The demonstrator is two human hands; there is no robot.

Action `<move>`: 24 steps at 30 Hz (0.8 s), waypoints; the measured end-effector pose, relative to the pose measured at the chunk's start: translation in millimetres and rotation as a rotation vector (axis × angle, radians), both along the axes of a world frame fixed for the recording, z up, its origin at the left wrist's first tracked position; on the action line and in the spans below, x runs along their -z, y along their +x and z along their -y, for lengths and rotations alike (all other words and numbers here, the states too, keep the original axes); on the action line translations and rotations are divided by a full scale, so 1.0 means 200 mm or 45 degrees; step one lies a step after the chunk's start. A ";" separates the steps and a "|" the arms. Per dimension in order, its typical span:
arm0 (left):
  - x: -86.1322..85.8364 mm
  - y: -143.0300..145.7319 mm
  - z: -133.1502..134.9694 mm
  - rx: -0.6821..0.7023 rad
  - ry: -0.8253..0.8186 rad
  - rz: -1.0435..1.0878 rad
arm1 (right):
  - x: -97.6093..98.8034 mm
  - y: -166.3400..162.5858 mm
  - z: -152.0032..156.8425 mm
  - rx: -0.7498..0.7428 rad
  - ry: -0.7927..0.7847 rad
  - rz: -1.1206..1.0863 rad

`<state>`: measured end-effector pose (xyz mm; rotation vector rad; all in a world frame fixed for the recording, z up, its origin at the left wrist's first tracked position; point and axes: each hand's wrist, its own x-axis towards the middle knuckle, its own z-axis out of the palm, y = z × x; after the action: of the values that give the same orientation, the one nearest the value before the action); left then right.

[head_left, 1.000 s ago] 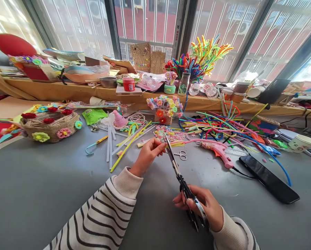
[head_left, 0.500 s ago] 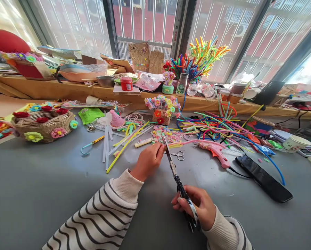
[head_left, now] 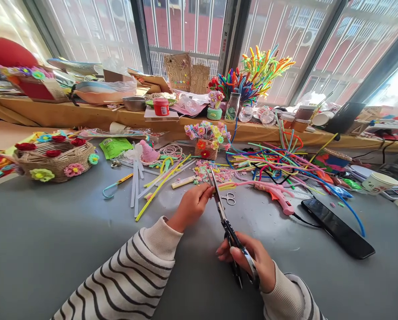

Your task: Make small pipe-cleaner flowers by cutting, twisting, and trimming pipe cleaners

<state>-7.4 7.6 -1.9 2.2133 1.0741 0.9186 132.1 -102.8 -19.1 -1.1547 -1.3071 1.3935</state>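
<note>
In my right hand (head_left: pixel 257 260) is a pair of long scissors (head_left: pixel 221 212) with black handles, its blades pointing away from me and slightly apart. My left hand (head_left: pixel 194 205) is closed in a pinch, fingertips right beside the blades. Whatever it pinches is too small or too hidden to make out. Just beyond the blades lies a scatter of small pastel clippings (head_left: pixel 203 171). A small pair of silver scissors (head_left: pixel 230 198) rests on the table to the right of the blades.
A pink glue gun (head_left: pixel 275 195) and a black phone (head_left: pixel 335 227) lie on the right. Behind them spreads a heap of coloured pipe cleaners (head_left: pixel 265 162). Yellow and white sticks (head_left: pixel 162 189) lie left of centre. A flower-trimmed woven basket (head_left: pixel 57 162) stands far left, and a flower box (head_left: pixel 206 149) stands behind.
The scissors' handles and blades have spread a little wider. My left fingertips have shifted slightly right, closer to the blades.
</note>
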 end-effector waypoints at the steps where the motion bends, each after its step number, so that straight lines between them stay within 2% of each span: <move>1: 0.00 0.00 0.00 0.003 -0.007 0.012 | 0.00 0.00 -0.01 0.006 -0.009 -0.013; 9: -0.02 0.00 0.00 0.034 -0.027 0.072 | 0.06 -0.02 -0.04 -0.055 -0.049 -0.048; 18: -0.02 -0.01 0.00 0.041 -0.049 0.094 | 0.01 -0.01 -0.05 -0.089 0.007 0.081; 24: -0.01 -0.01 0.00 0.049 -0.035 0.115 | 0.04 0.00 -0.05 -0.099 -0.010 0.059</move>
<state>-8.7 7.5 0.8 2.1419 0.9933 0.9717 131.4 -93.5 -28.0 -1.1584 -1.3938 1.4362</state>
